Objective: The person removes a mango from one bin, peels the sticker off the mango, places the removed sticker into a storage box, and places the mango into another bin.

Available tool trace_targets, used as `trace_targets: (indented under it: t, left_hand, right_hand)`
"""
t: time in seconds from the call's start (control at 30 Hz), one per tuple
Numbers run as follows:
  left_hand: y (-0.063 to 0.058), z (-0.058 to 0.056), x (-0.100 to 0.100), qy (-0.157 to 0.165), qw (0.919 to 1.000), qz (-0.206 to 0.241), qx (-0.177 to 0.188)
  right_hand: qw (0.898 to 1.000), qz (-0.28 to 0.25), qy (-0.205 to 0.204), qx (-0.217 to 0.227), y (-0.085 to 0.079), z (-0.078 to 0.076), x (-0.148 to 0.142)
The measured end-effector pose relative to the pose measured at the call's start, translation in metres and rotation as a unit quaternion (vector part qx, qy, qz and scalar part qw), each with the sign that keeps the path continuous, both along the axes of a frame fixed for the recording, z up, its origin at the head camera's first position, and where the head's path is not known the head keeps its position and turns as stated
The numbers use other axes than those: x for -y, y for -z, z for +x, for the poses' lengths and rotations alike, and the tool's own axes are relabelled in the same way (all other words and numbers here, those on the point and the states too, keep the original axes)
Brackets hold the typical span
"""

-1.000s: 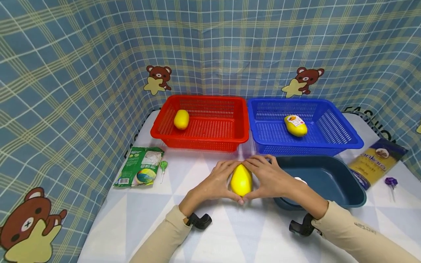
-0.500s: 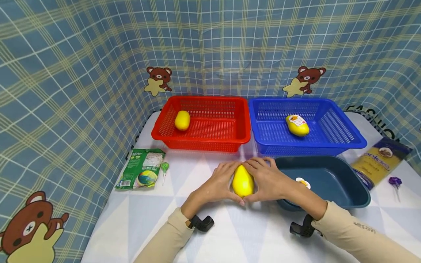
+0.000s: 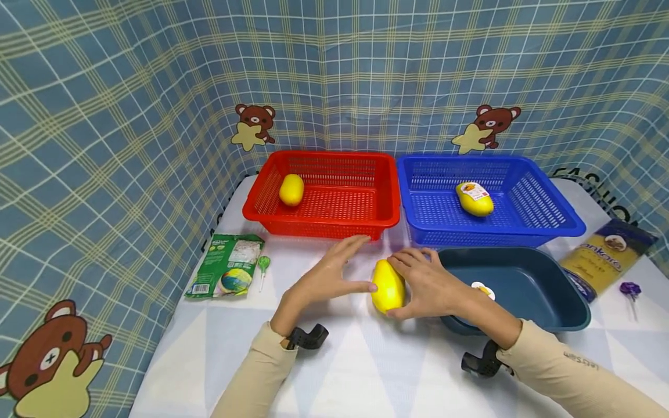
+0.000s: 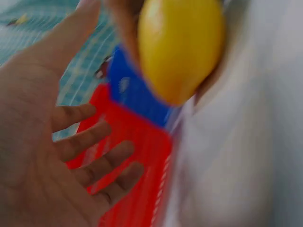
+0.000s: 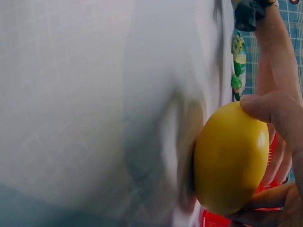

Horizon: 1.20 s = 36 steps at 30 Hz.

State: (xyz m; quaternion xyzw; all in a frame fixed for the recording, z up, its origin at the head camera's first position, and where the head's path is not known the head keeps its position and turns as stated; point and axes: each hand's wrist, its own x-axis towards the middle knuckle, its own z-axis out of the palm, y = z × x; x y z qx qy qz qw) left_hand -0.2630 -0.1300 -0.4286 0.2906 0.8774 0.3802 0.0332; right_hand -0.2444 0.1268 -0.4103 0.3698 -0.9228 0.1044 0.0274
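A yellow mango (image 3: pixel 388 287) lies on the pale tablecloth in front of the baskets. My right hand (image 3: pixel 431 284) grips it from the right, thumb at the near end and fingers round the far end; the right wrist view shows the thumb on the mango (image 5: pixel 232 161). To the left, my left hand (image 3: pixel 328 276) is spread with its thumb pointing at the mango. In the left wrist view its palm and fingers (image 4: pixel 102 163) are bare, apart from the fruit. A second mango sits in the red basket (image 3: pixel 334 223), and another, with a label, in the blue basket (image 3: pixel 491 237).
A dark teal tub (image 3: pixel 522 287) stands right of my right hand; a white sticker (image 3: pixel 483 290) shows in it beside my forearm. At left lie a green packet (image 3: pixel 227 264) and green lollipop (image 3: pixel 263 264). At right are a gold pasta packet (image 3: pixel 606 255) and purple lollipop (image 3: pixel 630 288).
My left hand has let go of the mango and drawn back to the left, its fingers spreading. The right hand keeps its hold, and the mango stays on the cloth.
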Motion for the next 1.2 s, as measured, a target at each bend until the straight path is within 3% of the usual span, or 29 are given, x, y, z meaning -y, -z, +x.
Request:
trace_targets:
  t: [0.13,0.33,0.43,0.53,0.63,0.73,0.83,0.97,1.2]
  left_hand:
    - [-0.009,-0.01,0.02,-0.054,0.9952,0.078,-0.026]
    - [-0.02,-0.024,0.05,-0.122,0.9762,0.14,-0.111]
    - [-0.026,-0.031,0.074,-0.194,0.96,0.13,-0.154]
    - [-0.028,-0.036,0.102,-0.28,0.9355,0.105,-0.188]
    - [-0.025,-0.038,0.126,-0.349,0.9119,0.084,-0.198]
    - [-0.019,-0.039,0.141,-0.386,0.8998,0.085,-0.184]
    - [-0.012,-0.04,0.15,-0.401,0.8964,0.094,-0.163]
    - [-0.006,-0.043,0.154,-0.397,0.9018,0.1,-0.138]
    - [0.002,-0.045,0.156,-0.383,0.9077,0.117,-0.125]
  right_hand:
    - [1.0,0.009,0.006,0.009,0.0,-0.001,0.001]
    - [1.0,0.005,0.008,0.017,0.001,0.0,0.003]
    - [1.0,0.003,0.005,0.012,0.001,0.001,0.004]
    - [1.0,0.001,0.001,0.002,0.0,0.001,0.005]
    - [1.0,-0.007,0.0,-0.007,-0.003,0.001,0.005]
    - [1.0,-0.016,-0.001,-0.01,-0.008,0.0,0.004]
    - [1.0,-0.028,-0.004,-0.007,-0.016,0.0,0.002]
    - [0.999,-0.043,0.001,-0.002,-0.029,-0.001,-0.001]
    - [0.998,-0.058,-0.008,-0.017,-0.049,-0.006,-0.003]
